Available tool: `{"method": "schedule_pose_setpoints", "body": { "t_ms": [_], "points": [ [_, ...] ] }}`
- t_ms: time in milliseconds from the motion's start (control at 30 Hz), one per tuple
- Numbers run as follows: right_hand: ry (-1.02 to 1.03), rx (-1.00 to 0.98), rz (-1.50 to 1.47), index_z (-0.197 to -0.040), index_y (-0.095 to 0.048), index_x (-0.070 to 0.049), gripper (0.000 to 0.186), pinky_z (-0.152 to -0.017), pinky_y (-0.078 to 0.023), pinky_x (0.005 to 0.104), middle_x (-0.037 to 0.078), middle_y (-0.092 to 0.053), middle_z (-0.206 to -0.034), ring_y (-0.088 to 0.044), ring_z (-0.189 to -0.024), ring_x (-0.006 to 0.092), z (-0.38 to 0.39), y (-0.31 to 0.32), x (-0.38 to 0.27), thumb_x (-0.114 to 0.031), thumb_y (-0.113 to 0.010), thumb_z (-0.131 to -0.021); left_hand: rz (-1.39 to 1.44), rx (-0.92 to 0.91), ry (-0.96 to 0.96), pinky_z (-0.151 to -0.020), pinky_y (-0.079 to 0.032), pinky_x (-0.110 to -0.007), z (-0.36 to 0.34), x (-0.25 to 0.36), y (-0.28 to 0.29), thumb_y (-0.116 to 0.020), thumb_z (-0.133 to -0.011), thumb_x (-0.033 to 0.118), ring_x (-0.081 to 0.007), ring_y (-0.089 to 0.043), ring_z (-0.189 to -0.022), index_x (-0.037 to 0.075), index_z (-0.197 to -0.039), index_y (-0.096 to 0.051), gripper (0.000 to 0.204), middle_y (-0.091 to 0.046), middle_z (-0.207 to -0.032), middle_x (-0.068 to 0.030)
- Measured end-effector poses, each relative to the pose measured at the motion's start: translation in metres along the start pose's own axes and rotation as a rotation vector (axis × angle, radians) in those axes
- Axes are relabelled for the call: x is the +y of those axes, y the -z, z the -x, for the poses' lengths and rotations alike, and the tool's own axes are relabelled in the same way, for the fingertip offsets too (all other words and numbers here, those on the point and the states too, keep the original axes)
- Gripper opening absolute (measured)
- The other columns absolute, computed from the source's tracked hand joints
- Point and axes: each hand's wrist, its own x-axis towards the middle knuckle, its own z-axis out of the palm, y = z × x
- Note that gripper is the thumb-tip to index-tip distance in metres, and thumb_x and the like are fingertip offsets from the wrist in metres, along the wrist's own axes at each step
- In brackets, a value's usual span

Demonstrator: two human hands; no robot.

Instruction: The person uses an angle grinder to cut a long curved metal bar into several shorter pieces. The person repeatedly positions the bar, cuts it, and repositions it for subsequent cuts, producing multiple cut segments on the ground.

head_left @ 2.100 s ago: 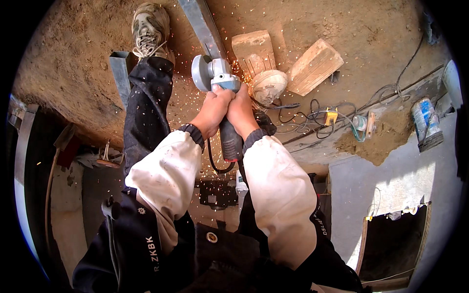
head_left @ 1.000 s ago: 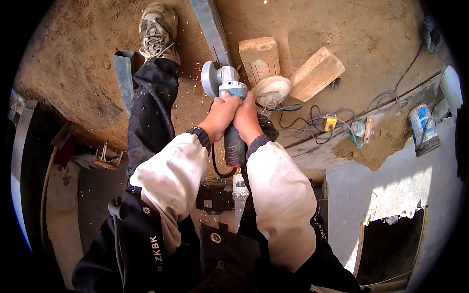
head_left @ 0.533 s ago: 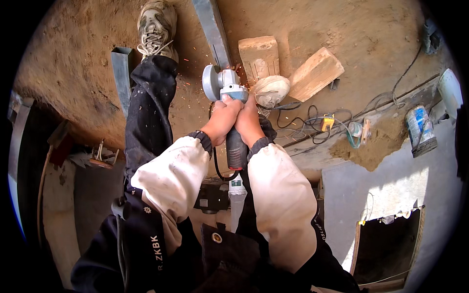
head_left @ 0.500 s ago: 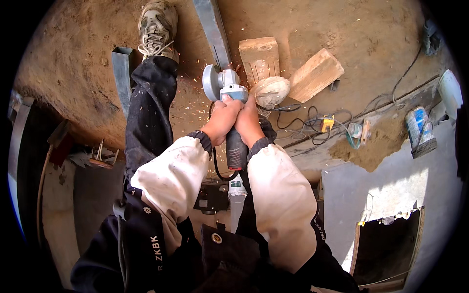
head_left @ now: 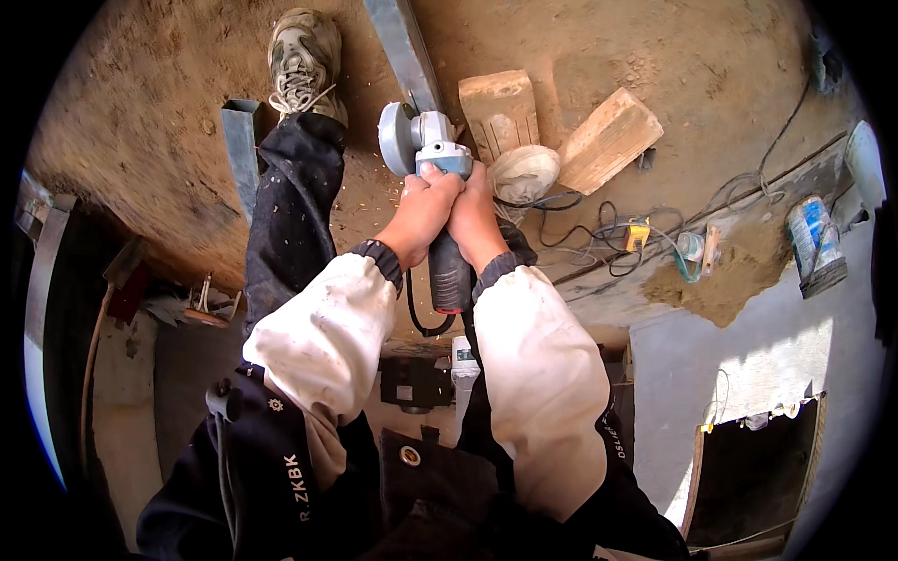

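An angle grinder (head_left: 432, 178), grey-bodied with a dark handle, is held low over sandy ground (head_left: 655, 47), its disc guard set against a long grey metal bar (head_left: 400, 47) that runs up and away toward the top of the view. A few small sparks scatter on the dirt just left of the disc. Both hands are wrapped around the tool: the left hand (head_left: 421, 210) is closed on the body just behind the head, and the right hand (head_left: 474, 220) is clamped beside it, the two touching. White oversleeves cover both forearms, and a black cord loops down from the handle's end between them.

The person's leg in dark trousers stretches forward on the left, the worn laced shoe (head_left: 304, 56) planted just beside the bar. A short piece of grey metal channel (head_left: 241, 145) stands in the dirt left of the leg.

Just right of the grinder lie two pale wooden blocks (head_left: 500, 107), one upright in the view and one angled, with a roll of whitish tape (head_left: 526, 171) near the hands. Farther right, tangled cables (head_left: 599, 229) trail along a ledge toward a blue-and-white can (head_left: 816, 245) lying near the edge.
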Motion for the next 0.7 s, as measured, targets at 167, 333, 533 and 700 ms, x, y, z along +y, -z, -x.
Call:
{"method": "schedule_pose_setpoints", "body": {
  "t_ms": [167, 333, 533, 700],
  "points": [
    [0.032, -0.020, 0.010, -0.125, -0.049, 0.002, 0.061, -0.080, -0.056, 0.0367, 0.014, -0.065, -0.111, -0.067, -0.093, 0.0211, -0.003, -0.003, -0.005, -0.035, -0.082, -0.089, 0.086, -0.017, 0.023, -0.086, -0.054, -0.038, 0.002, 0.008, 0.000, -0.063, -0.090, 0.026, -0.0236, -0.061, -0.101, -0.014, -0.122, -0.042, 0.055, -0.057, -0.114, -0.0192],
    [0.025, -0.018, 0.053, -0.124, -0.049, 0.002, 0.061, -0.080, -0.056, 0.0367, 0.015, -0.066, -0.110, -0.067, -0.094, 0.0211, -0.005, -0.004, -0.009, -0.036, -0.082, -0.089, 0.082, -0.020, -0.001, -0.085, -0.054, -0.038, 0.003, 0.016, 0.000, -0.062, -0.090, 0.024, -0.0228, -0.062, -0.099, -0.013, -0.122, -0.043, 0.052, -0.058, -0.111, -0.0180],
    [0.069, -0.010, 0.051, -0.123, -0.047, 0.006, 0.069, -0.085, -0.055, 0.0403, 0.024, -0.067, -0.113, -0.069, -0.101, 0.0311, -0.011, -0.006, -0.004, -0.042, -0.081, -0.087, 0.067, -0.010, -0.001, -0.084, -0.054, -0.038, -0.003, 0.016, 0.002, -0.064, -0.089, 0.023, -0.0230, -0.062, -0.099, -0.013, -0.122, -0.044, 0.052, -0.059, -0.108, -0.0175],
    [0.040, -0.010, 0.103, -0.128, -0.047, 0.003, 0.062, -0.082, -0.056, 0.0366, 0.016, -0.066, -0.112, -0.067, -0.097, 0.0214, -0.010, -0.008, -0.013, -0.034, -0.081, -0.090, 0.081, 0.003, 0.003, -0.085, -0.054, -0.037, -0.003, 0.018, 0.004, -0.065, -0.089, 0.024, -0.0234, -0.062, -0.099, -0.013, -0.123, -0.044, 0.054, -0.059, -0.110, -0.0178]
  ]
}}
